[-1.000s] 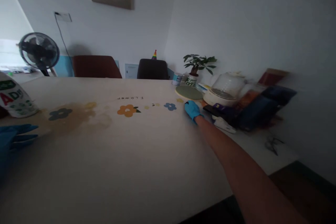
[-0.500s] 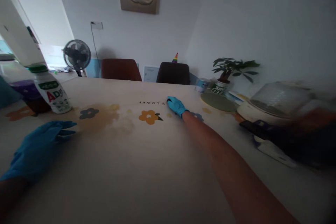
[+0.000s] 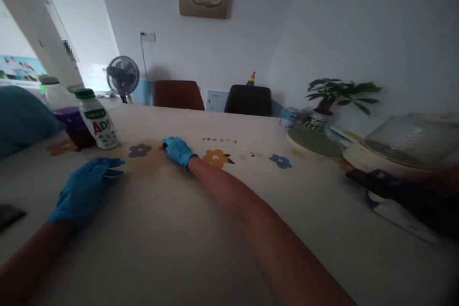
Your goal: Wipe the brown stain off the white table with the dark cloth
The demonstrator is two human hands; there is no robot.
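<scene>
My right hand (image 3: pixel 178 151), in a blue glove, presses down on the white flower-printed tablecloth (image 3: pixel 201 229) at the edge of a brown wet stain (image 3: pixel 147 165). Its fingers are curled round something dark, of which only a sliver shows at the fingertips. My left hand (image 3: pixel 86 189), gloved in blue too, rests on the cloth with its fingers stretched out and nothing in them. Beyond it stands a white bottle with a green cap (image 3: pixel 98 122). A bottle with a purple label and dark liquid (image 3: pixel 73 122) is just behind.
At the right are a potted plant (image 3: pixel 319 119), a green round mat (image 3: pixel 315 142), a white appliance with a clear lid (image 3: pixel 398 148) and a blurred dark item (image 3: pixel 394 193). A dark flat object (image 3: pixel 10 216) lies at the left edge. Two chairs (image 3: pixel 248 100) stand behind the table.
My right hand has slid left across the cloth, from beside the printed word to the brown stain. The view has turned slightly left. My left hand remains outstretched near the bottles.
</scene>
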